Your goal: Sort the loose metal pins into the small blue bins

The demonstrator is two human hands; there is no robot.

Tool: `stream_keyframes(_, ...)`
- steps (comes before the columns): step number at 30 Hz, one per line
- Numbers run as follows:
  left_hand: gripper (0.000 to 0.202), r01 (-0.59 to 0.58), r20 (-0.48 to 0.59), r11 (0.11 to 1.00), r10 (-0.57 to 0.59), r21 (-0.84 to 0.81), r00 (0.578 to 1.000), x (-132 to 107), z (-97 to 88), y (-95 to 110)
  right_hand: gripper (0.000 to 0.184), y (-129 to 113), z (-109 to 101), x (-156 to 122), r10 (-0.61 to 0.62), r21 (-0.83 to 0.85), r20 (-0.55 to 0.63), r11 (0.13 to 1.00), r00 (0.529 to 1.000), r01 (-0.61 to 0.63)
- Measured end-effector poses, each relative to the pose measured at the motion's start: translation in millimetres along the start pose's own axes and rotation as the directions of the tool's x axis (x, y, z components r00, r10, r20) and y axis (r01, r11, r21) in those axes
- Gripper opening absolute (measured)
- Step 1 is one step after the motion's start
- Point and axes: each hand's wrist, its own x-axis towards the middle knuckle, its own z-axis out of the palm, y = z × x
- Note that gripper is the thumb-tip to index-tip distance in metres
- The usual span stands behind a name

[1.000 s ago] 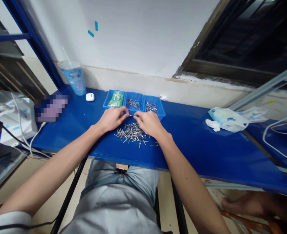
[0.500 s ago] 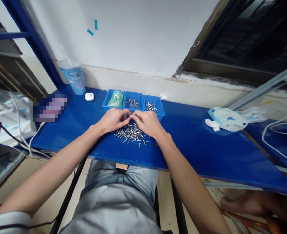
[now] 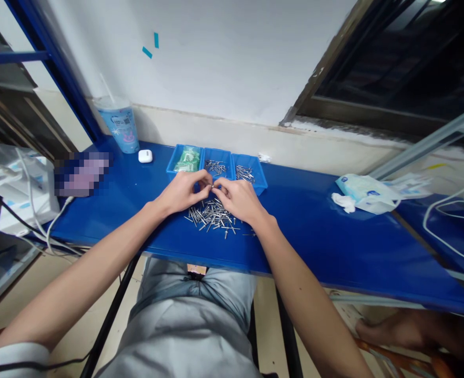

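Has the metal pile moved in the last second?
No: the visible part of the metal pile lies in the same place, judged by the front edge of the blue table.

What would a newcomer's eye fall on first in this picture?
Probably the left hand and right hand, pinching a small metal piece by a heap of rivet-like metal pins. Behind them sit three blue bins, the leftmost holding green packets. On the table, back left, a blue drink cup with a straw stands out.

There're 3 blu bins (image 3: 251, 161), 2 hands (image 3: 182, 193) & 1 cup (image 3: 123, 128).
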Motion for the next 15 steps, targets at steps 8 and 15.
stream_keyframes(8,0.025,0.035,-0.003,0.998,-0.035,0.056,0.999,-0.2,-1.1,-3.2,0.025,2.2,0.0,-2.8,-0.014,0.071,-0.116,0.997,0.993,0.022)
stream_keyframes(15,0.026,0.042,0.015,0.995,-0.043,0.087,0.999,-0.2,-3.4,-1.0,0.03,-13.9,-41.7,-9.7,0.096,0.312,-0.372,0.95,0.923,0.027)
